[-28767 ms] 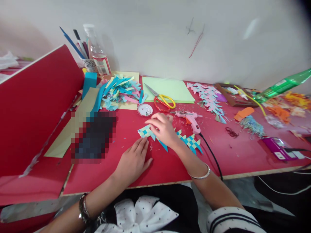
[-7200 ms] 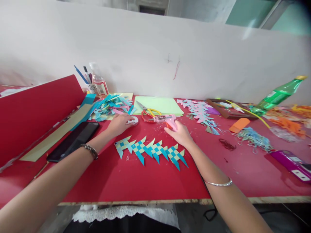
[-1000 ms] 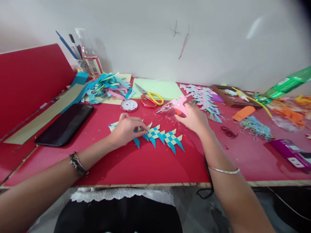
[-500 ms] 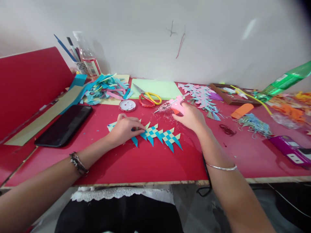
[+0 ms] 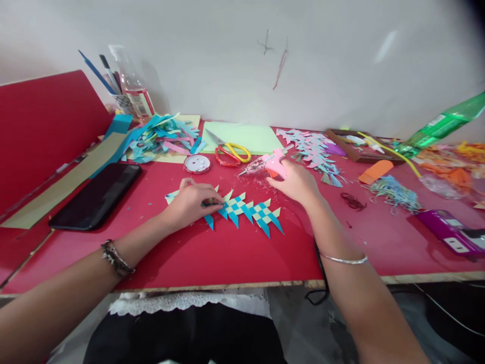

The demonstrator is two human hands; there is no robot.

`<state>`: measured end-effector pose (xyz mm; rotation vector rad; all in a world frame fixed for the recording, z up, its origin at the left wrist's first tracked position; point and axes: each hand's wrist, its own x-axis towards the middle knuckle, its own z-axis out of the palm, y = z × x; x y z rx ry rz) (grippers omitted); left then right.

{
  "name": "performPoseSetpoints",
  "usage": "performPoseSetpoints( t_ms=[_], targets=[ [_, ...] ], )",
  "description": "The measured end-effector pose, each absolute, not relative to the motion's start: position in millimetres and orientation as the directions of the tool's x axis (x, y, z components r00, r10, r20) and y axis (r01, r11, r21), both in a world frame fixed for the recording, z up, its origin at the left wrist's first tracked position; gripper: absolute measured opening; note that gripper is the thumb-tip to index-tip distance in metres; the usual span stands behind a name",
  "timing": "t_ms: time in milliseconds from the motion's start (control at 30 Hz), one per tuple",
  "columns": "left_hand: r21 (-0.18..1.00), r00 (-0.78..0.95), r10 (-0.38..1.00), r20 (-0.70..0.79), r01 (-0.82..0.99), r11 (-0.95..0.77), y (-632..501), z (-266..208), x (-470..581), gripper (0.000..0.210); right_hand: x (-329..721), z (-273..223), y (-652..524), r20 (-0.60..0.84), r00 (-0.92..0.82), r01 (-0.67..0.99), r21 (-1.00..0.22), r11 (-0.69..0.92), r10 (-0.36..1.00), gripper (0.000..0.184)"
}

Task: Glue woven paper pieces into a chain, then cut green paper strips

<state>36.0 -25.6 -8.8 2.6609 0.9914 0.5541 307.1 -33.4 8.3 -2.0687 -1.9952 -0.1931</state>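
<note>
My left hand (image 5: 195, 203) lies over the left part of a woven blue and pale-yellow paper strip (image 5: 237, 205) with pointed edges, its thumb and fingertips pinched together at the paper. The hand hides part of the strip. Behind the strip, my right hand (image 5: 297, 184) is wrapped round the handle of a pink glue gun (image 5: 275, 163), whose nozzle points left just above the red table. Thin glue strands lie under the nozzle. Scissors (image 5: 235, 151) with red and yellow handles and a round white lid (image 5: 197, 164) are close by.
A black phone (image 5: 96, 197) and long paper strips lie left, near a heap of paper scraps (image 5: 162, 136). Green paper (image 5: 246, 132) and a pink woven piece (image 5: 310, 149) lie at the back. A green bottle (image 5: 435, 131) and purple power socket (image 5: 452, 235) are right.
The whole view has shifted slightly. Both hands keep nearly the same places, the left at the woven paper strip and the right at the glue gun.
</note>
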Motion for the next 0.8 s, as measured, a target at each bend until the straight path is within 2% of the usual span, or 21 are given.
performPoseSetpoints(
  t_ms=[433, 800],
  targets=[
    [0.336, 0.707, 0.642, 0.297, 0.552, -0.763, -27.3, -10.4, 36.0, 0.020, 306.7, 6.9, -32.2, 0.259, 0.042, 0.996, -0.093, -0.018, 0.965, 0.038],
    [0.158, 0.786, 0.528, 0.320, 0.506, -0.848, -27.3, -10.4, 34.3, 0.017, 306.5, 6.7, -32.1, 0.267, 0.038, 0.995, -0.101, -0.011, 0.963, 0.039]
  ],
)
